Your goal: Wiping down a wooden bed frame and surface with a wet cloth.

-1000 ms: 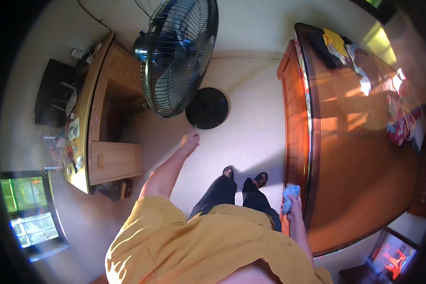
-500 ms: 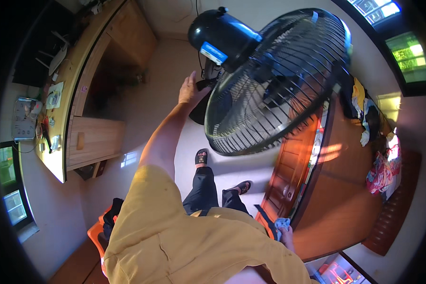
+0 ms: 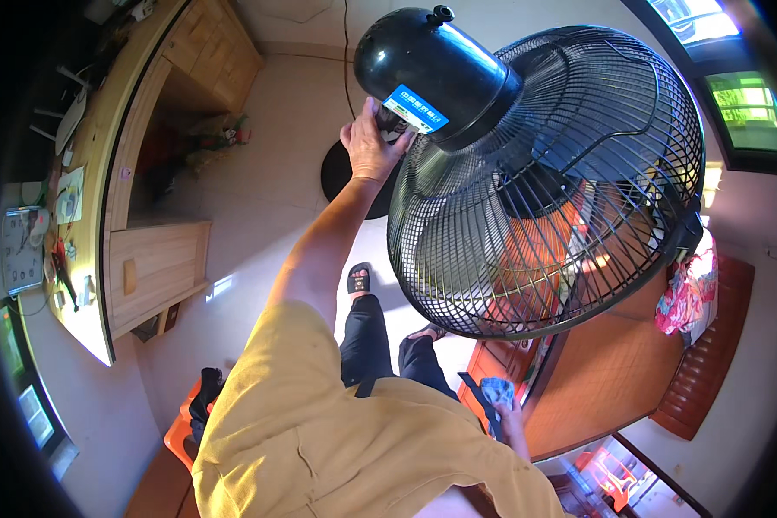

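Observation:
A large black pedestal fan (image 3: 440,78) with a rounded motor housing and a wire cage (image 3: 527,293) fills the upper right of the head view. My left hand (image 3: 373,148) is closed round the fan's neck just beneath the motor housing, beside a blue label. Its arm stretches up and forward. Low at my right side, my right hand (image 3: 511,420) grips a crumpled light-blue cloth (image 3: 497,392). Beside that cloth hangs a dark strap (image 3: 482,399); whether the hand also holds it, I cannot tell. The fan's round base (image 3: 332,173) is partly hidden behind my left hand.
At left stands a wooden desk with an open drawer (image 3: 160,268). An orange chair (image 3: 180,436) with dark cloth is behind me at left. Beyond the fan, at right, are a brown wooden table (image 3: 596,371), bright pink clothes (image 3: 689,285) and a window (image 3: 747,112).
My left hand has gone from open beside the fan to closed round its neck. The fan looks nearer and larger, its cage lower and further right. My right hand keeps the cloth.

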{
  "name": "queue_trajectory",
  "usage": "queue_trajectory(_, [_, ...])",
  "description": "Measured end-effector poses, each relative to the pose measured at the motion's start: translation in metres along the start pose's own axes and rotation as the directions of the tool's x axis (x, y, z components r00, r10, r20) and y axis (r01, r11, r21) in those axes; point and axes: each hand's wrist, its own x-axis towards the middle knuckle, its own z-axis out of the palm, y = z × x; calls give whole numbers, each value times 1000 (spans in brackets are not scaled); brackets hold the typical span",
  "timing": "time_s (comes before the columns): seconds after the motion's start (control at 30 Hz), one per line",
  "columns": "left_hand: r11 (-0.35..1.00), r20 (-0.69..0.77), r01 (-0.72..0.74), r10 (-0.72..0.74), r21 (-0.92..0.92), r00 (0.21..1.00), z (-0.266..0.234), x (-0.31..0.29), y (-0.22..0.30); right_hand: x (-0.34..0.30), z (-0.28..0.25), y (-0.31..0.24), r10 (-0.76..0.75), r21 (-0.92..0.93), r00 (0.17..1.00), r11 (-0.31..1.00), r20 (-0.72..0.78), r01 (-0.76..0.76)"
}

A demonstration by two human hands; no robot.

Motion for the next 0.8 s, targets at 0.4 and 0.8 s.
queue_trajectory(0.4, [998,-116,-60,62,23,991,4,7,-3,-15,13,21,32,95,998,995,-55,-26])
queue_trajectory(0.8, [448,924,894,-352,25,151,6,-97,-221,8,44,-20,-94,570,993,821,74,35])
